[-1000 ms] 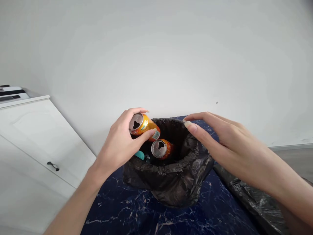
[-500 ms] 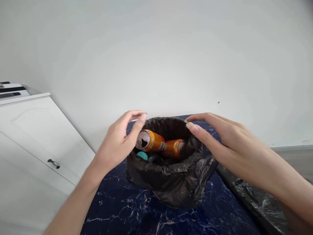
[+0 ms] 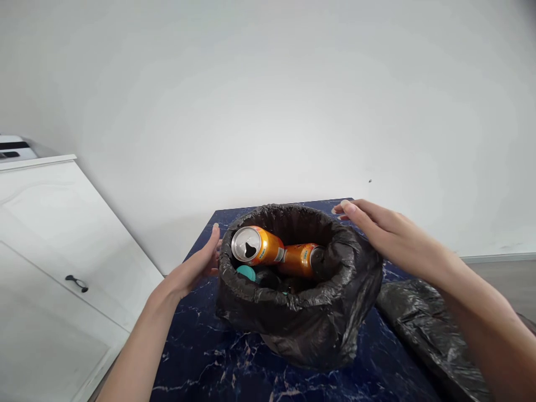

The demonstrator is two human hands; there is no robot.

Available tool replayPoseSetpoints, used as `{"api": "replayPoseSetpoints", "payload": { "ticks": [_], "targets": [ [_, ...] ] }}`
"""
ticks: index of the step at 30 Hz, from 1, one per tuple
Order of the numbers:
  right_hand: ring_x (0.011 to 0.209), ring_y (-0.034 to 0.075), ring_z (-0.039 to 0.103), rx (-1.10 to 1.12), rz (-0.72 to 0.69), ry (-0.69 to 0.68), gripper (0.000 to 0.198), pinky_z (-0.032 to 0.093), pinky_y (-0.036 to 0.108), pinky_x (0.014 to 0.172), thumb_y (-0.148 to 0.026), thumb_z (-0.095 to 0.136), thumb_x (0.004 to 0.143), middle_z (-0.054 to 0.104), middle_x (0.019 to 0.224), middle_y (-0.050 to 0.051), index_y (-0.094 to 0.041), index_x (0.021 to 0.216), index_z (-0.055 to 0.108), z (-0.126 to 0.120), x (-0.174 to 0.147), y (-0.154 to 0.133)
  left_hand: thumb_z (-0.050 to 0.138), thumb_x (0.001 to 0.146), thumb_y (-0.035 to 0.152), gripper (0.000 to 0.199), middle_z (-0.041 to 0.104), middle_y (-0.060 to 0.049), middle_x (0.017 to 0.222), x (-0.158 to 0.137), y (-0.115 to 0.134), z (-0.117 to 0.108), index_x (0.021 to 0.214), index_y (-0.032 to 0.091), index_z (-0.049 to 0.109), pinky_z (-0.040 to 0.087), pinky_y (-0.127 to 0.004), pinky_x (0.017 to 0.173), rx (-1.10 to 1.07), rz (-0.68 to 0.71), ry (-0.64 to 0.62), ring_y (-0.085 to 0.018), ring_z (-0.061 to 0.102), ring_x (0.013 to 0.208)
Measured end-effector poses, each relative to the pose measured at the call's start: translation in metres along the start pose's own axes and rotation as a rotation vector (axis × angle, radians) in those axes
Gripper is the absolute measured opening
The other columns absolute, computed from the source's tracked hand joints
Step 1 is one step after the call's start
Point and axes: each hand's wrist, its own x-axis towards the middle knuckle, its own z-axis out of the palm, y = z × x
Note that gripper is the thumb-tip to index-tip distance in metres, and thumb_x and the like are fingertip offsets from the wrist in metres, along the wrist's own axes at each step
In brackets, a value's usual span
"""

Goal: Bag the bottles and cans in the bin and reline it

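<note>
A bin lined with a black plastic bag [image 3: 293, 321] stands on the blue marbled tabletop [image 3: 234, 365], the bag folded over its rim. Inside lie two orange drink cans: the left can [image 3: 268, 248] shows its opened top, and the right can [image 3: 299, 259] lies beside it. A teal cap [image 3: 246, 273] and dark items sit below them. My left hand [image 3: 195, 271] is open at the bin's left side, thumb up, its fingers partly hidden behind the bag. My right hand [image 3: 389, 229] is open beside the right rim, fingers stretched forward; contact there is unclear.
More black plastic [image 3: 431, 329] lies to the right of the bin, partly under my right forearm. A white cabinet [image 3: 50, 234] with a dark handle stands at the left, a white and black object [image 3: 17, 148] on top. A pale wall [image 3: 268, 111] rises behind the table.
Both hands have moved apart from above the bag's opening, the left one down and outward to the bin's side, the right one outward. The whole rim now shows more fully.
</note>
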Motion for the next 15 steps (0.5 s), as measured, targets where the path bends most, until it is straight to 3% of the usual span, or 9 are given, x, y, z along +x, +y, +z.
{"api": "replayPoseSetpoints", "payload": {
  "ticks": [3,8,11,15],
  "targets": [
    [0.125,0.039,0.074,0.016,0.059,-0.107,0.071,0.056,0.062,0.112,-0.085,0.039,0.101,0.083,0.121,0.009,-0.027,0.108,0.079,0.005,0.008,0.020,0.050,0.097,0.085,0.077,0.081,-0.010,0.129,0.006,-0.002,-0.005,0.145,0.027,0.068,0.061,-0.044,0.103,-0.171,0.020,-0.173,-0.033,0.075,0.124],
    [0.130,0.038,0.073,0.222,0.153,-0.232,0.058,0.057,0.060,0.115,-0.078,0.050,0.101,0.082,0.128,0.006,-0.032,0.110,0.084,0.004,0.006,0.024,0.066,0.096,0.074,0.065,0.082,-0.011,0.127,0.004,0.006,-0.010,0.138,0.025,0.074,0.063,-0.045,0.102,-0.288,0.149,-0.234,-0.035,0.076,0.122],
    [0.128,0.036,0.074,0.326,0.156,-0.259,0.050,0.061,0.057,0.110,-0.073,0.061,0.099,0.080,0.132,0.005,-0.034,0.122,0.082,-0.002,0.003,0.017,0.081,0.088,0.064,0.060,0.079,-0.011,0.135,-0.003,0.012,-0.011,0.133,0.025,0.077,0.065,-0.040,0.098,-0.302,0.233,-0.189,-0.036,0.075,0.125],
    [0.107,0.031,0.080,0.510,0.202,-0.270,0.060,0.070,0.045,0.085,-0.068,0.072,0.096,0.082,0.119,0.009,-0.030,0.142,0.069,-0.009,0.001,0.009,0.094,0.075,0.043,0.058,0.081,-0.008,0.129,-0.020,0.023,-0.009,0.129,0.027,0.079,0.066,-0.030,0.088,-0.330,0.257,0.000,-0.031,0.077,0.118]
  ]
}}
